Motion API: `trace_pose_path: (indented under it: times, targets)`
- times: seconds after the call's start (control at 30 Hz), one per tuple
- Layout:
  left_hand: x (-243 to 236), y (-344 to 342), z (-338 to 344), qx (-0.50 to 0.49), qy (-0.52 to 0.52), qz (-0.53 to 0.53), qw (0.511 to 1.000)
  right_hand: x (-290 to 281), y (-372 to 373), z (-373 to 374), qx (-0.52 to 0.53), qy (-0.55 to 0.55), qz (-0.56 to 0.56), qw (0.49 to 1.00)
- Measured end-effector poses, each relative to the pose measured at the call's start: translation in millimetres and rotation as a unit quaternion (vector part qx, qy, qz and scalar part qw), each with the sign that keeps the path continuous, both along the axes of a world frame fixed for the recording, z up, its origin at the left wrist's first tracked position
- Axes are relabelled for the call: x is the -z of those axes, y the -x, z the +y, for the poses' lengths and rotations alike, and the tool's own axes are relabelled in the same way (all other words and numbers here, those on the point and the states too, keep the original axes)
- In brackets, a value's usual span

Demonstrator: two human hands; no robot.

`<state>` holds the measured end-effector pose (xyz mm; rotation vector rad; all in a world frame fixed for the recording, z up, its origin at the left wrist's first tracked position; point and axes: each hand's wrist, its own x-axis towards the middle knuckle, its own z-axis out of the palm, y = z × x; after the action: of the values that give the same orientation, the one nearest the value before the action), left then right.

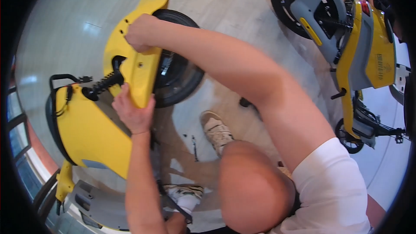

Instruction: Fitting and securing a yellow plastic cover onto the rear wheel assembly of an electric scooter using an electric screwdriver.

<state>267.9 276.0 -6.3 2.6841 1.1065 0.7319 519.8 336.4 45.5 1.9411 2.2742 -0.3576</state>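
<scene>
"What's at the far left?"
"A scooter [89, 123]: yellow side, black edge, with a black rack [53, 82] at its upper end. A grey panel [97, 206] shows below it, toward the lower edge."

"Next?"
"A dark coil spring [106, 83], slanting up from the scooter's upper end toward the yellow cover [145, 76]."

"So where is the cover?"
"Left of centre, alongside the wheel [175, 82], covering part of its left side. It has a couple of dark holes near its upper left edge and another hole lower down."

"And the hands?"
"The left grip [134, 112] holds the cover's lower end, fingers on the left side and thumb on the right. The right grip [143, 32] is curled up against the cover's upper part, its arm crossing over the wheel. Its fingertips are hidden, so I can't tell whether it pinches anything."

"What lies right of that?"
"On the floor [236, 89], a pale shoe [184, 189] low down, then a slim metal tool [194, 148] with a small dark piece [185, 136] just beside it. Then another shoe, laced and tan, near a bare knee [255, 186]."

"And the far right?"
"A second scooter [359, 56], yellow and grey, well apart from the hands, its larger black wheel uppermost."
</scene>
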Motion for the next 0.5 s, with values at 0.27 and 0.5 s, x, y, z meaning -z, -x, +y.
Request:
trace_pose_path:
  times: [0.27, 0.5]
  targets:
    - [1.9, 5.8, 0.9, -0.014, 0.007, -0.001, 1.0, -16.4, -9.6, -55.4, 0.21, -0.075, 0.169, 0.96]
    - [2.2, -11.8, -7.5, -0.005, 0.031, -0.015, 0.999, 113.2, -54.5, -420.7, 0.618, -0.015, 0.202, 0.759]
